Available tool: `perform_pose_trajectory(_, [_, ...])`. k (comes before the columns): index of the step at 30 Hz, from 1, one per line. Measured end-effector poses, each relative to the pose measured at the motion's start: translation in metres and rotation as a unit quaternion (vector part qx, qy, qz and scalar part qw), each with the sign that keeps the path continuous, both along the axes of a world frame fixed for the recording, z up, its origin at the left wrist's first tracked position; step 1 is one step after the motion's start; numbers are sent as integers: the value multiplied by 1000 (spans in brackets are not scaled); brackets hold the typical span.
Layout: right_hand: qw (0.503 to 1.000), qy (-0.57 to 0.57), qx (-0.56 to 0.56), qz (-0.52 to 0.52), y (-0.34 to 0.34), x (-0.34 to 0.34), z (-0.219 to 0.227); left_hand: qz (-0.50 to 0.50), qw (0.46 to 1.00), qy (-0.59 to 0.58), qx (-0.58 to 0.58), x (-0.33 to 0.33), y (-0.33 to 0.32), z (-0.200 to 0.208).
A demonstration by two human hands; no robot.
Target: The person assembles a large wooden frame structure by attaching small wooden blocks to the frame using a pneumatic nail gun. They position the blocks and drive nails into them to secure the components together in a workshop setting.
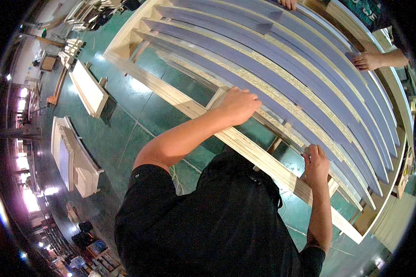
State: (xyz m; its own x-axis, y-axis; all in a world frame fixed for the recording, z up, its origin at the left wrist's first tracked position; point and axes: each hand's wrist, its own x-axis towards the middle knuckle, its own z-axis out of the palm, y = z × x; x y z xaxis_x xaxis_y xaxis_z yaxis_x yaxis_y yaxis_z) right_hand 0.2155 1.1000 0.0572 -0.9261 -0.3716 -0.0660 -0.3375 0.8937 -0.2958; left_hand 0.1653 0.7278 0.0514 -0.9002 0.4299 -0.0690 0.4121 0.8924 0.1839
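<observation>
A large wooden frame with several grey-blue faced boards (245,67) standing on edge in a row spreads in front of me. Its near rail is a pale layered-wood beam (171,94) that crosses before my body. My left hand (239,105) reaches over this beam, fingers curled down on the nearest board (286,131), beside a short wood block (216,98). Farther right, my right hand (316,164) is closed on the same board's upper edge. The fingertips of both hands are partly hidden.
Across the frame, another person's hand (367,61) rests on the far boards, with a second hand (289,3) at the top edge. On the left, a pale board stack (88,90) and more panels (74,157) lie above the green floor (120,134).
</observation>
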Motion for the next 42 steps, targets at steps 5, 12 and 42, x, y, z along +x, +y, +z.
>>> perform_pose_trajectory(5, [1000,-9,6,-4,-3,1,3,-2,1000,-29,-1,-2,-4,5])
perform_pose_trajectory(12, [1000,20,-7,13,-17,2,5,0,1000,-16,1,0,-19,14])
perform_pose_trajectory(42, [992,118,-17,-35,-21,10,-20,-26,998,40,42,-11,-21,-8])
